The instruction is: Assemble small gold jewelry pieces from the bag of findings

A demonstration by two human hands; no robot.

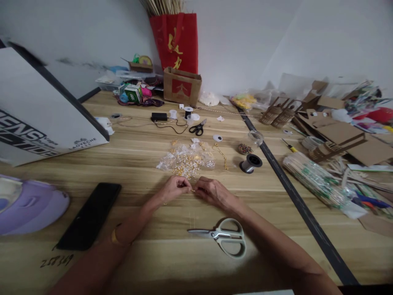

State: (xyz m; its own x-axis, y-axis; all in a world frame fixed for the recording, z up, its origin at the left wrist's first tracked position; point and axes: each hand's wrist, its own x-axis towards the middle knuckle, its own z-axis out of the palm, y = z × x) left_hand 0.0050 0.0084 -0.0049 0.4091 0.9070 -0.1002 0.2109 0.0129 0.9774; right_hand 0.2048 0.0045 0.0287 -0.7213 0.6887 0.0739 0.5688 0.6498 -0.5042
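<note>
My left hand [175,188] and my right hand [212,191] meet fingertip to fingertip just above the table, both closed in a pinch. Between them shows a tiny gold-coloured piece [193,190], too small to name surely. Faint thin strands [192,217] run below the fingers towards the scissors [225,237], which lie with pale handles to the right. Right beyond my hands is a pile of gold and clear beads [187,166] among small plastic bags [167,159]. A gold chain [221,156] and a spool of clear line [251,163] lie to the right.
A black phone [89,216] and a purple case [39,205] are on the left, below a large white box [46,110]. Black scissors [198,128] lie behind the beads. Packed sticks [316,176] and cardboard [344,127] crowd the right, past a dark strip [288,192].
</note>
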